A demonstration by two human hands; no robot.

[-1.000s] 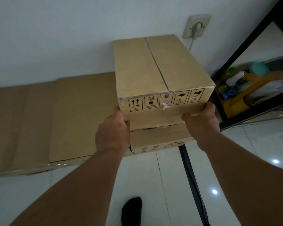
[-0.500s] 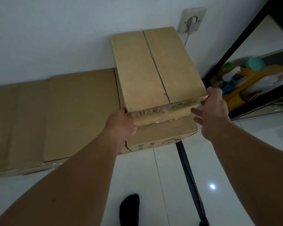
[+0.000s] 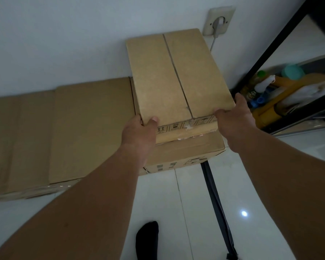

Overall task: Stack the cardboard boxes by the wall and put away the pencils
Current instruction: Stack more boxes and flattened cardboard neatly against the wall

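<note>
– Hands first: what do they hold?
– The left hand grips the near left corner of the top box, with the thumb on the lid and the fingers round the edge. The right hand clasps the near right corner the same way. The box sits on a lower box under both hands, with its far end close to the wall.
– Is it square?
– Not quite, I judge. It looks turned a little against the lower box, whose near edge juts out toward the wrists. Best to push both corners evenly until the edges run parallel, then let go one hand at a time.
– Anything to mind?
– A socket with a plug in it, beyond the right hand and just past the box's far corner. Its cord drops behind the box, so a hard shove could pinch it.
– What is inside the boxes?
– I cannot tell. Both are shut, flaps meeting at a seam. Left of the left hand more cardboard lies low along the wall; whether it is shut boxes or flat sheets is unclear.
– And the pencils?
– None in view. Right of the right hand a shelf holds bottles, a teal lid and something yellow.
</note>
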